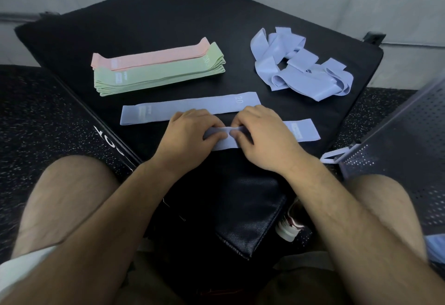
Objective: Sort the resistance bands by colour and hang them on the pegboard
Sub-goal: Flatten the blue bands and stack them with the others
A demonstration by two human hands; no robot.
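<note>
A lilac band (302,133) lies flat along the near edge of the black mat (168,18). My left hand (192,131) and my right hand (262,133) both pinch it near its middle, thumbs almost touching. Just beyond them a second lilac band (192,109) lies flat. A loose tangle of lilac bands (301,64) sits at the right of the mat. At the left, a stack of green bands (159,75) lies beside pink bands (154,58). A perforated lilac pegboard (407,141) leans at the right edge.
The black mat lies on a speckled dark floor (36,117). A dark mesh bag (250,211) lies between my knees, with a shoe (291,225) beside it. A pale wall runs behind the mat.
</note>
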